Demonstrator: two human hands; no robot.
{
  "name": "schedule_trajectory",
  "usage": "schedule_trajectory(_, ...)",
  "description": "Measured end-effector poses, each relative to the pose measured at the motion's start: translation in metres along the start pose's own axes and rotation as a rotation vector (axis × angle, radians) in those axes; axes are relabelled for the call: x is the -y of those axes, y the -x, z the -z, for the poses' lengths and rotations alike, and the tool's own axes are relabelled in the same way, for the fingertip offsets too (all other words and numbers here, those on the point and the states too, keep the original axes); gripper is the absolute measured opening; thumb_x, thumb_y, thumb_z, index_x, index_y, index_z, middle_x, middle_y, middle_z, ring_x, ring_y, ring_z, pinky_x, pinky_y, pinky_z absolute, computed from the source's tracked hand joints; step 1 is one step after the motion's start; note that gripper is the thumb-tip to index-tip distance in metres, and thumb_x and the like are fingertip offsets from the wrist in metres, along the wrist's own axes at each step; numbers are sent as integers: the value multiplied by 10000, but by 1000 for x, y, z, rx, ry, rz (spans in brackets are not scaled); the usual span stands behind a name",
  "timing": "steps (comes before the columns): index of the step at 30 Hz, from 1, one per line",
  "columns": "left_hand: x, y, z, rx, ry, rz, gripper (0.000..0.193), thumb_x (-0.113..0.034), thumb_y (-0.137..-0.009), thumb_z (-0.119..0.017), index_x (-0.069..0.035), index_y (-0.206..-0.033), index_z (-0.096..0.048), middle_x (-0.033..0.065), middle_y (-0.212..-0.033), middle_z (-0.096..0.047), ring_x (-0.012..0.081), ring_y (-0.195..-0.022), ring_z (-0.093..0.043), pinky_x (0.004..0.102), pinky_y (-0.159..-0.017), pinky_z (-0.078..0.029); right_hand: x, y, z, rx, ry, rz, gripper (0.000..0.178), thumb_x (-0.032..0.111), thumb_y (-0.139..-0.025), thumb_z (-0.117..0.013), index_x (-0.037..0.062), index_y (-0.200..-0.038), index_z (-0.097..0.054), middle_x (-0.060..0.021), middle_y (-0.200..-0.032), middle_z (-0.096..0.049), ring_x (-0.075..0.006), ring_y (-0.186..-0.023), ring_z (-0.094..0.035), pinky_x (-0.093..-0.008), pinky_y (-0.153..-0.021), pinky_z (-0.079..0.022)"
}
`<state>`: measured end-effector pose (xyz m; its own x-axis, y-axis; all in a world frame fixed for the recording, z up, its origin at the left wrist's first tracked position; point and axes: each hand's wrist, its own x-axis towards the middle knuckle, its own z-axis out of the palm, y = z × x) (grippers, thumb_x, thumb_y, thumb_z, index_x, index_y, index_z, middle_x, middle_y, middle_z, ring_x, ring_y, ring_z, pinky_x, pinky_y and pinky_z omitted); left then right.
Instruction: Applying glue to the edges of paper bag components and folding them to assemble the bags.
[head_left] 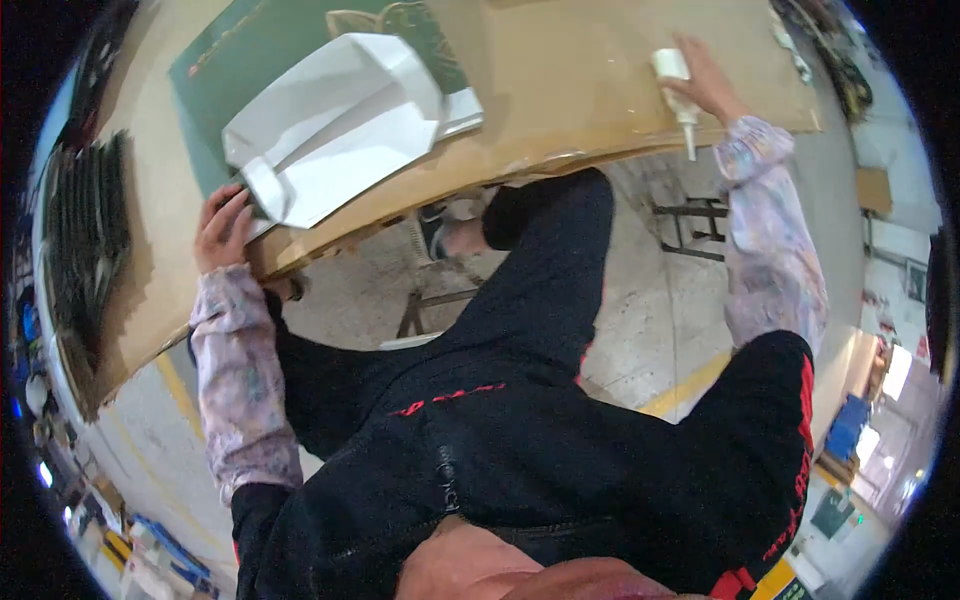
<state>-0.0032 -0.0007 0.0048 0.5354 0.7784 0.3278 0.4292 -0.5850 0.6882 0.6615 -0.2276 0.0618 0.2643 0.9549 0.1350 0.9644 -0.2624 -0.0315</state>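
A folded white paper piece [345,135], its flaps creased and partly raised, lies on a green printed sheet [215,90] on the table. At the paper's near left corner is my left hand [222,230], its fingers curled on the edge; the exact grip is partly hidden. My right hand [708,82], farther right, holds a white squeeze bottle [674,85] over the table's near edge. The bottle's narrow nozzle points down toward me, apart from the paper. Patterned sleeve covers reach up both my forearms.
The table [560,90] has a brown cardboard top with a worn front edge. A stack of dark sheets [88,240] stands at its left end. Below the edge are my legs, a metal stool frame [695,225] and the concrete floor [645,330].
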Motion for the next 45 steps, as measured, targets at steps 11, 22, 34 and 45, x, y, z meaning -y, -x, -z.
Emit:
schedule_trajectory(11, -14, 4, -5, -32, 64, 98, 253, 6, -767, -688, -68, -1008, -705, 62, -1109, -614, 186, -1063, -571, 293, -909, -454, 251, -71, 26, 256, -952, 459, 434, 142, -790, -721, 11, -1184, -595, -102, -952, -664, -159, -854, -611, -292, -766, -489)
schedule_trajectory(22, -13, 2, -1, 2, -7, 93, 260, -2, -767, -688, -65, -1019, -705, 61, -1119, -607, 185, -1064, -569, 293, -911, -449, 282, -82, -13, 160, -853, 311, 322, 145, -726, -731, -34, -977, -638, -131, -833, -665, -211, -777, -636, -330, -706, -498)
schedule_trajectory(34, -27, -4, 2, 27, -99, 123, 227, -16, -756, -708, -38, -982, -709, 65, -1083, -625, 186, -1063, -568, 305, -918, -452, 283, -82, -20, 228, -875, 282, 332, 129, -720, -709, -19, -997, -603, -155, -895, -640, -249, -845, -625, -346, -748, -490)
schedule_trajectory(45, -31, -12, 0, -81, -140, 26, 263, -30, -649, -766, -48, -887, -656, 96, -1258, -480, 219, -1006, -586, 335, -839, -513, 296, -76, -24, 10, -704, 429, 334, 60, -718, -678, 60, -985, -477, -96, -936, -512, -293, -886, -567, -394, -770, -457)
